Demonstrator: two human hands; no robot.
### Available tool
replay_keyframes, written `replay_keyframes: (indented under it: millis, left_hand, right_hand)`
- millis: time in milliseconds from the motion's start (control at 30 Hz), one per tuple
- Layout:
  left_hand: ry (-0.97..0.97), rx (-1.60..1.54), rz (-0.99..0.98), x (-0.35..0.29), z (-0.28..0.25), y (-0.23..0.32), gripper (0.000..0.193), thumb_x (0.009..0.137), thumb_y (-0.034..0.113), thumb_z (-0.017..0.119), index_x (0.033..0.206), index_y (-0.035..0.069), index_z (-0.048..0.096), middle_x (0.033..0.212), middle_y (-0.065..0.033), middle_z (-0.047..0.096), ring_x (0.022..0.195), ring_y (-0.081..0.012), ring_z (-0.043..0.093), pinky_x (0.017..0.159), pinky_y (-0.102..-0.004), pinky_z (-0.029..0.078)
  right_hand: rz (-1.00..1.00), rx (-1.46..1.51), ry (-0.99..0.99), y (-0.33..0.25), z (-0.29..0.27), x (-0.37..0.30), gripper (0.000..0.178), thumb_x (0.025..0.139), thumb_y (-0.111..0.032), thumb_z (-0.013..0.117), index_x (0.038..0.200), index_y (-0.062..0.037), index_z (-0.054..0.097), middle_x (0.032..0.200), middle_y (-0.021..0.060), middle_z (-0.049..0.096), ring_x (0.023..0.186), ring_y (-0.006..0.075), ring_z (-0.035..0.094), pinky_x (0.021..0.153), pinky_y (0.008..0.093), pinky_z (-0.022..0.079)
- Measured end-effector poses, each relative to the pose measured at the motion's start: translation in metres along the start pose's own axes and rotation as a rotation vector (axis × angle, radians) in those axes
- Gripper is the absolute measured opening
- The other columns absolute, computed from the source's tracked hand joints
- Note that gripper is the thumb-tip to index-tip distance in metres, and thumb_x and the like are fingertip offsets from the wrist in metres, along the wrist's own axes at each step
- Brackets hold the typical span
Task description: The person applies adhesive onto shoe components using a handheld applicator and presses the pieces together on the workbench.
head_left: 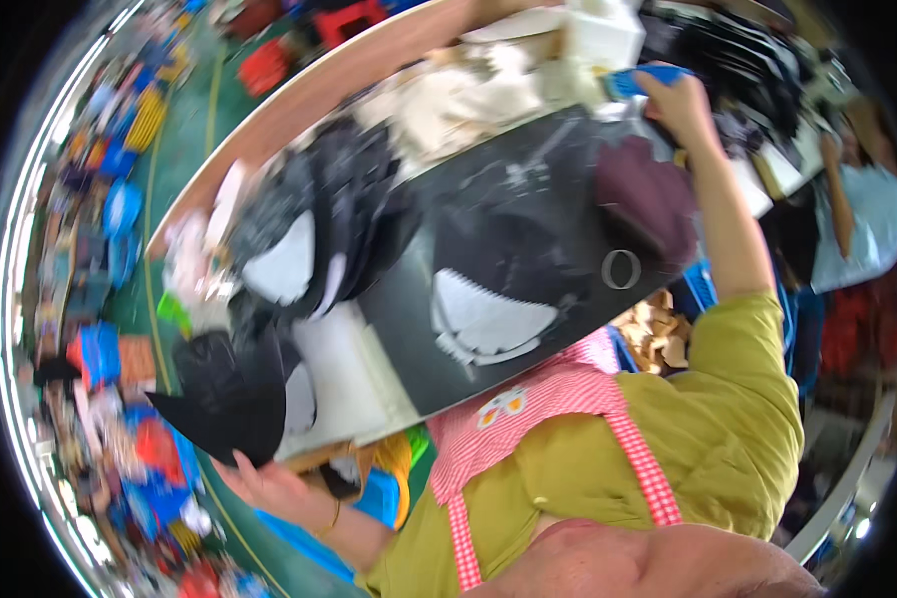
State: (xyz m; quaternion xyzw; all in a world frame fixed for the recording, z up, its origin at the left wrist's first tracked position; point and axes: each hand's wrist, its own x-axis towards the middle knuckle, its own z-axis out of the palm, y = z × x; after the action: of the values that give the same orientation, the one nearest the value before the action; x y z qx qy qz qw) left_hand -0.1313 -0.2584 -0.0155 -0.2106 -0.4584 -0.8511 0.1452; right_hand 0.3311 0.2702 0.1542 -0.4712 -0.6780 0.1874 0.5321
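At the far left, the green floor (184,140) carries many blurred crates and boxes in blue, red and yellow. Low in the picture, the left hand (259,480) is closed from below on a black, pointed piece of fabric (224,394), with the fingers curled at its lower edge; the wrist wears a thin bracelet. Just above this piece, more black and white cut pieces (299,249) lie in a loose heap on the worktop (349,369). To the right of them, a large dark board (528,239) lies tilted across the worktop, and on it rest a black piece with a white toothed part (483,319), a dark red piece (648,199) and a small grey ring (620,269). Behind the board there are cream-coloured stacks (478,95). Further right, the right hand (680,105) is raised with the arm stretched out, and it touches a blue flat object (638,80) at the far end of the board; how far the fingers are closed I cannot tell. At the right edge, another person in a light blue shirt (867,219) stands at another table.
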Motion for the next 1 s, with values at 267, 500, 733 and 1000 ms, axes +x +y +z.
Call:
replay_keyframes:
  millis: [267,500,733,1000]
  left_hand:
    - [-0.028,0.72,0.308,-0.036,0.054,-0.009,0.045,0.096,0.009,0.063,0.137,-0.004,0.048,0.137,-0.0183,0.052,0.125,-0.0321,0.052,0.108,-0.0408,0.041]
    - [-1.165,0.408,0.472,-0.125,0.17,-0.008,0.038,0.078,0.009,0.077,0.114,0.002,0.067,0.132,-0.0164,0.06,0.125,-0.0356,0.055,0.106,-0.0443,0.043]
    - [-1.334,0.397,0.535,-0.147,0.185,-0.032,0.047,0.07,0.013,0.082,0.112,0.002,0.067,0.131,-0.0157,0.06,0.126,-0.0363,0.053,0.106,-0.0457,0.044]
    - [-1.336,0.404,0.531,-0.148,0.191,-0.021,0.046,0.066,0.014,0.084,0.108,0.003,0.067,0.125,-0.014,0.062,0.123,-0.0351,0.055,0.102,-0.0438,0.046]
  right_hand:
    - [-0.351,-0.568,0.083,-0.012,0.025,0.04,0.038,0.08,-0.036,0.064,0.091,0.0001,0.071,0.088,0.0257,0.069,0.086,0.0428,0.068,0.078,0.0492,0.053]
    - [-0.039,0.112,0.115,-0.004,0.004,0.019,0.031,0.084,-0.023,0.071,0.072,0.0052,0.068,0.063,0.008,0.065,0.054,0.0144,0.06,0.051,0.0312,0.047]
    - [0.188,0.342,-0.53,-0.068,0.067,-0.103,0.021,0.085,-0.021,0.074,0.089,-0.0008,0.071,0.07,0.0053,0.067,0.054,0.0105,0.061,0.047,0.0234,0.047]
    - [-0.03,0.053,-0.737,-0.089,0.144,-0.117,0.022,0.089,-0.022,0.067,0.09,0.0001,0.068,0.066,0.0054,0.064,0.051,0.0109,0.059,0.047,0.0262,0.049]
